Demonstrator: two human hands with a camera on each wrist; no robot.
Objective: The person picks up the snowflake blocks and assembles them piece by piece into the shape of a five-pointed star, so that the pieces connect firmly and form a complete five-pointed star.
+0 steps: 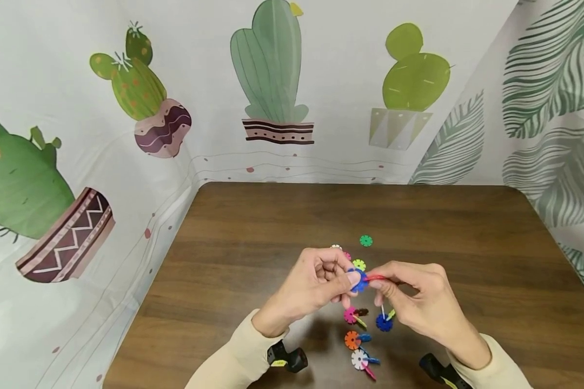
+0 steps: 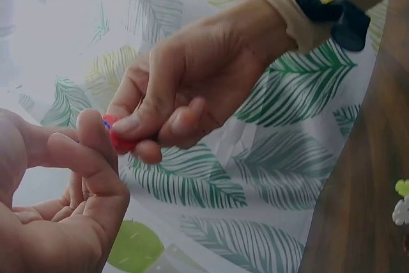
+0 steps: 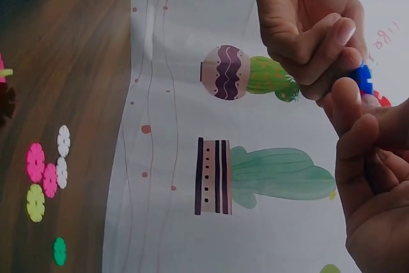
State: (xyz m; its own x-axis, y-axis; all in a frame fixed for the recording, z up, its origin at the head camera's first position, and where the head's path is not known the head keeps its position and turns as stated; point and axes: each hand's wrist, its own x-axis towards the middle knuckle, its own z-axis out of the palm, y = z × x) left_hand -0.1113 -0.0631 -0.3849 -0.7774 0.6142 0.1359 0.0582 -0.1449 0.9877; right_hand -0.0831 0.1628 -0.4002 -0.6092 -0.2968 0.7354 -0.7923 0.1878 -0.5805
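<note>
Over the table, my left hand [image 1: 316,286] pinches a blue notched plastic disc [image 1: 359,284] between thumb and fingers. From the other side my right hand [image 1: 420,297] pinches a red notched disc [image 1: 376,277], seen nearly edge-on, and its edge meets the rim of the blue one. Fingers hide much of both discs. In the left wrist view the red disc [image 2: 121,140] shows under the right thumb, with a sliver of blue beside it. The right wrist view has the blue disc [image 3: 365,79] at the left fingertips.
Below the hands lie joined disc clusters: a pink one [image 1: 350,315], a blue one [image 1: 384,323], an orange one [image 1: 351,340] and a white one [image 1: 358,359]. Loose discs lie beyond, including a green disc [image 1: 366,240] and a yellow-green disc [image 1: 359,264]. A patterned cloth [image 1: 340,81] hangs behind the table.
</note>
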